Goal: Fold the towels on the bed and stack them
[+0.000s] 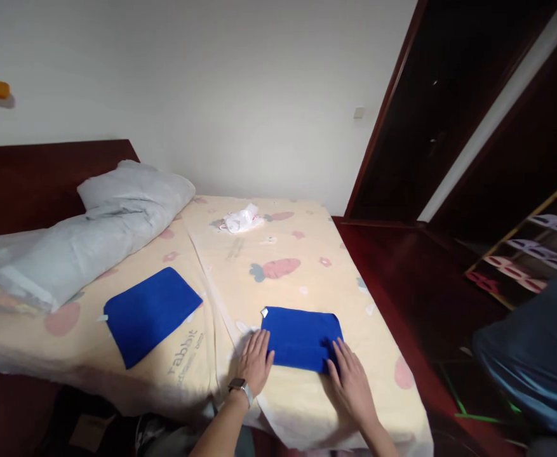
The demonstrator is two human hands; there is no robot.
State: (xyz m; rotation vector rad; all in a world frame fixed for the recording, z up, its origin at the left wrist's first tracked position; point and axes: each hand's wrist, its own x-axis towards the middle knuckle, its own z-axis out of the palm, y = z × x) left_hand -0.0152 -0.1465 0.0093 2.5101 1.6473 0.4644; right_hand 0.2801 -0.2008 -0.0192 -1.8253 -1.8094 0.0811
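Left hand (255,363): wristwatch (241,387) worn; palm down, fingers extended, laid over the left edge of the first blue cloth; nothing clamped. Right hand (351,379): palm down, thumb parted from fingers, placed at the cloth's near right corner; nothing seen to be gripped, pressure not discernible. First blue cloth (300,336): rectangular, spread flat near the near edge of the bed (378,406), toward its near right corner. Both ends are best pressed lightly and equally, any smoothing being directed outward from the middle; the far left corner, with white tag (265,312), is best checked for curling. By the sheet crease (221,308), beside the left hand, a ridge could be raised under the cloth. Second blue cloth (152,314): laid askew toward the headboard (6,181), also by the near edge. Grey bedding (107,222): heaped by the headboard. White plastic bag (241,219): crumpled, toward the bed's far edge.
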